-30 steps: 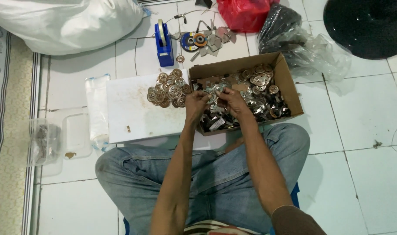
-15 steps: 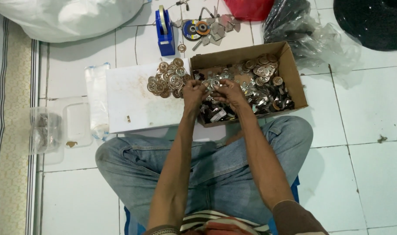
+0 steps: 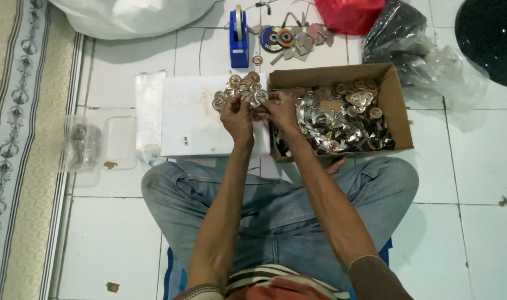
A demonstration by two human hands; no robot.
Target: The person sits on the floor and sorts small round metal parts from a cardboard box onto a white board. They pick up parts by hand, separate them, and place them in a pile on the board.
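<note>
Left hand: my fingers are pinched narrow on small round metal discs at the near edge of the disc pile; I cannot tell how many discs they pinch.

Right hand: closed on small pieces beside my left hand, just over the left wall of the cardboard box; what exactly it holds is too small to tell.

Disc pile: a loose heap of copper-and-silver discs on the white board, touching my fingertips and just left of the box.

Handling, as I judge it: each disc is light, stiff and flat, likely smooth and ready to slip; best pinched across the rim between thumb and forefinger. The heap will scatter if nudged.

Box contents: more discs mixed with shiny bent metal scraps, whose edges may be sharp.

Position: I sit cross-legged on the tiled floor, with board and box just beyond my knees.

Surroundings: a blue tape dispenser stands beyond the board; clear plastic bags lie well to my left.
</note>
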